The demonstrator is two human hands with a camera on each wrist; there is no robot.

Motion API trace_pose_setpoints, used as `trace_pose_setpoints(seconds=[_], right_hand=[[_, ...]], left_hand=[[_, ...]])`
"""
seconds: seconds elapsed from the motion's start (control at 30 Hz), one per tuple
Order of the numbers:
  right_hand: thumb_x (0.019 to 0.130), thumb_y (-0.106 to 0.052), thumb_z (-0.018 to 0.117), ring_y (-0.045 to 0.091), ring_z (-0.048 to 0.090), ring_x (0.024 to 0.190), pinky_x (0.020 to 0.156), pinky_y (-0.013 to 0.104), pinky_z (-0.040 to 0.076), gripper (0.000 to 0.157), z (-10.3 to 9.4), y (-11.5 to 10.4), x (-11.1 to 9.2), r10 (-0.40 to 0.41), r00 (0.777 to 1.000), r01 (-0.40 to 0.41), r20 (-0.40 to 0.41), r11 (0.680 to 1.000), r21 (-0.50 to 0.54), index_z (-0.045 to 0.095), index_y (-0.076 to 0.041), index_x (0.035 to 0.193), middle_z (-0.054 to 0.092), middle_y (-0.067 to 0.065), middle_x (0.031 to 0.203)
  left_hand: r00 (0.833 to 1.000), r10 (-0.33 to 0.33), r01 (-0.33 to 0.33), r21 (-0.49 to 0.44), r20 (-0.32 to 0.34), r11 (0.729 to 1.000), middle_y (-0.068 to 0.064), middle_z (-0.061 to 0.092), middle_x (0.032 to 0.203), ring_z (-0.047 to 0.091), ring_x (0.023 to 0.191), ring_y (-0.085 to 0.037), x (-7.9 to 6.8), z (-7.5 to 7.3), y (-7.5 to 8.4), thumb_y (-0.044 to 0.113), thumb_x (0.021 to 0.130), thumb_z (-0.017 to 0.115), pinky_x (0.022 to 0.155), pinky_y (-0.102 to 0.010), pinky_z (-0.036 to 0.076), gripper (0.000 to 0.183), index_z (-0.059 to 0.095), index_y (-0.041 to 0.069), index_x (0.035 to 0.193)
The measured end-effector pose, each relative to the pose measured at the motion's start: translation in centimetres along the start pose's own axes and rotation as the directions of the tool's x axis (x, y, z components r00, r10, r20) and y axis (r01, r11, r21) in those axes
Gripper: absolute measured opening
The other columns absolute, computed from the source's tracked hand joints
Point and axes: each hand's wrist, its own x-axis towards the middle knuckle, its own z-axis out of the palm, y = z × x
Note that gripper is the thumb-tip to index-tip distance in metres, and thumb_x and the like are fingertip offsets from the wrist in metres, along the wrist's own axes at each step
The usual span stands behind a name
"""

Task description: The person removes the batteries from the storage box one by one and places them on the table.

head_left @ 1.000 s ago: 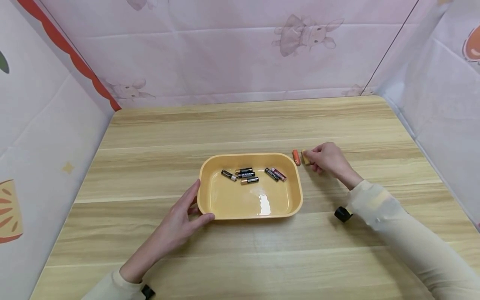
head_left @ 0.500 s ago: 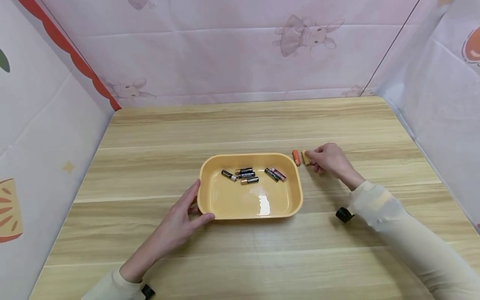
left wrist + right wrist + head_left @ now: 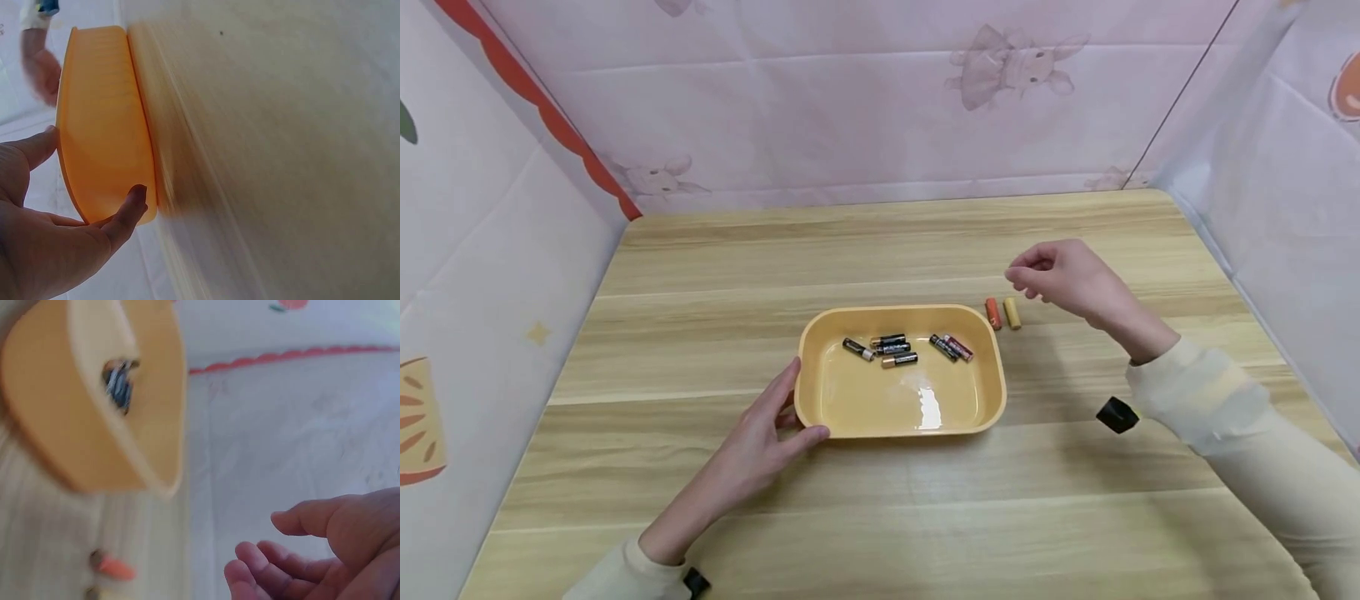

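A yellow plastic box (image 3: 901, 421) stands on the table with several dark batteries (image 3: 900, 360) lying loose in it. My left hand (image 3: 763, 442) holds the box's near left corner, thumb along the front and fingers against the left end; the left wrist view shows the fingers on its outer wall (image 3: 106, 125). Beyond the box's far right corner lie an orange battery (image 3: 992, 313) and a yellow battery (image 3: 1012, 313), side by side and apart. My right hand (image 3: 1067, 279) hovers just above and behind them. Its loosely bent fingers (image 3: 250, 556) hold nothing, thumb apart from them.
The wood-grain table (image 3: 880, 533) reaches a printed pink cloth (image 3: 850, 125) at the back, with pale cloth walls on both sides. A black wrist piece (image 3: 1117, 415) hangs at the right sleeve (image 3: 1210, 400).
My right hand has let go of the yellow battery, leaving it beside the orange one, and has risen up and away. The left hand and the box have stayed put.
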Motion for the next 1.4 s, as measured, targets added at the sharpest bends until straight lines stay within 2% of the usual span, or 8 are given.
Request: trace_pose_setpoints(seconds=[0.23,0.4,0.5,0.7,1.0,1.1,1.27,1.4], right_hand=[[0.101,-0.019,0.068,0.023,0.065,0.088,0.076,0.030,0.057,0.026,1.5,-4.2,0.1,-0.132,0.986,0.136,0.101,0.990,-0.030,0.072,0.000,0.119,0.072,0.010,0.103],[0.099,-0.014,0.071,0.029,0.066,0.083,0.065,0.030,0.057,0.021,4.1,-6.1,1.0,-0.170,0.964,0.177,0.204,0.984,-0.015,0.073,0.000,0.115,0.074,0.012,0.100],[0.096,-0.010,0.073,0.025,0.067,0.082,0.068,0.031,0.058,0.017,6.2,-6.8,1.4,-0.211,0.944,0.229,0.254,0.973,-0.041,0.075,0.000,0.109,0.075,0.011,0.097],[0.092,-0.007,0.075,0.015,0.065,0.081,0.076,0.029,0.057,0.014,9.6,-7.0,2.0,-0.249,0.899,0.319,0.360,0.936,-0.148,0.078,-0.001,0.104,0.075,0.004,0.094],[0.085,-0.002,0.076,0.015,0.066,0.081,0.074,0.028,0.058,0.010,12.3,-5.9,3.0,-0.274,0.868,0.394,0.414,0.887,-0.241,0.080,-0.002,0.094,0.076,0.006,0.094],[0.085,0.000,0.075,0.013,0.064,0.078,0.071,0.025,0.056,0.010,12.6,-6.0,3.2,-0.277,0.869,0.402,0.410,0.878,-0.259,0.081,-0.002,0.093,0.075,0.004,0.093],[0.084,0.005,0.070,0.008,0.046,0.059,0.063,0.023,0.047,0.019,13.3,-5.9,3.2,-0.265,0.876,0.401,0.404,0.865,-0.303,0.073,-0.007,0.070,0.056,-0.006,0.064],[0.085,0.006,0.066,0.007,0.029,0.050,0.050,0.021,0.032,0.043,13.9,-5.7,3.1,-0.278,0.876,0.415,0.395,0.852,-0.320,0.046,-0.015,0.053,0.029,-0.009,0.052]], left_hand=[[1.000,-0.017,0.017,-0.001,-0.001,1.000,-0.025,0.025,0.165,0.058,0.129,-0.036,0.1,-0.1,0.0,0.011,0.092,0.080,0.102,-0.037,0.054,0.096,0.017,0.001,0.164],[0.999,-0.035,0.035,0.011,-0.003,0.999,-0.025,0.026,0.165,0.060,0.127,-0.035,0.0,-0.2,-0.2,0.013,0.092,0.081,0.102,-0.036,0.054,0.097,0.018,0.002,0.164],[0.999,-0.034,0.034,0.013,-0.002,0.999,-0.025,0.026,0.165,0.060,0.127,-0.034,0.0,-0.2,-0.2,0.014,0.092,0.081,0.102,-0.036,0.054,0.097,0.018,0.002,0.164],[1.000,-0.026,0.026,0.015,-0.006,1.000,-0.025,0.027,0.164,0.060,0.126,-0.035,-0.1,-0.3,-0.3,0.013,0.093,0.080,0.101,-0.037,0.055,0.095,0.018,0.001,0.164],[1.000,-0.031,0.031,0.017,-0.001,0.999,-0.026,0.026,0.165,0.061,0.126,-0.036,-0.3,-0.3,-0.2,0.014,0.093,0.080,0.101,-0.036,0.055,0.096,0.017,0.003,0.165],[0.999,-0.043,0.043,0.017,-0.005,0.999,-0.025,0.026,0.165,0.061,0.126,-0.035,-0.3,-0.3,-0.2,0.014,0.092,0.080,0.101,-0.036,0.055,0.097,0.017,0.003,0.165],[0.998,-0.057,0.057,0.009,-0.005,0.998,-0.024,0.027,0.165,0.061,0.126,-0.034,-0.2,-0.2,-0.2,0.014,0.092,0.081,0.101,-0.036,0.055,0.097,0.018,0.004,0.165],[0.998,-0.057,0.057,-0.001,-0.002,0.998,-0.024,0.027,0.165,0.061,0.126,-0.035,-0.2,-0.2,-0.1,0.013,0.092,0.081,0.101,-0.036,0.055,0.097,0.018,0.004,0.165]])
